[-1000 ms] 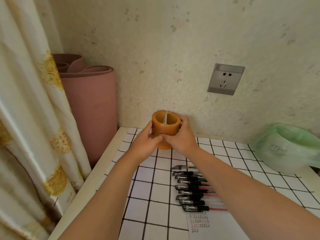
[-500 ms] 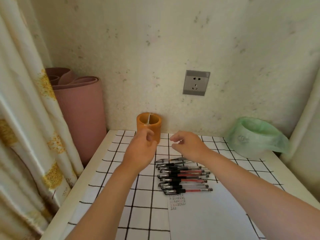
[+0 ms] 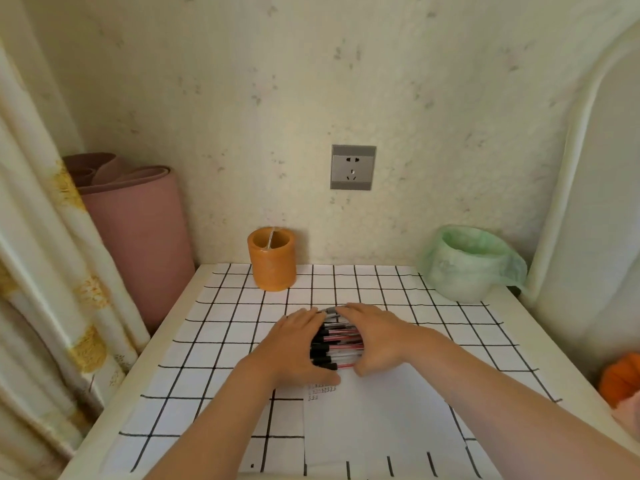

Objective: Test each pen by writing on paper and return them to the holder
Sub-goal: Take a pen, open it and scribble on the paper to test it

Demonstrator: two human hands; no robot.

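An orange cylindrical pen holder (image 3: 272, 258) stands at the back of the table near the wall. A row of several black-capped pens (image 3: 337, 342) lies side by side on the table's middle. My left hand (image 3: 298, 344) presses against the capped ends from the left and my right hand (image 3: 375, 332) cups the other ends, so both hands enclose the bunch. A white sheet of paper (image 3: 377, 420) with a few small written marks at its top left lies just in front of the pens.
A black-grid white cloth (image 3: 221, 327) covers the table. A green-lined small bin (image 3: 465, 265) sits back right. A rolled pink mat (image 3: 138, 230) and a curtain (image 3: 45, 271) stand left. An orange object (image 3: 621, 377) lies at the right edge.
Both hands let go of the orange holder, drew back toward me and came down around the row of pens. The camera tilted, showing more of the table.
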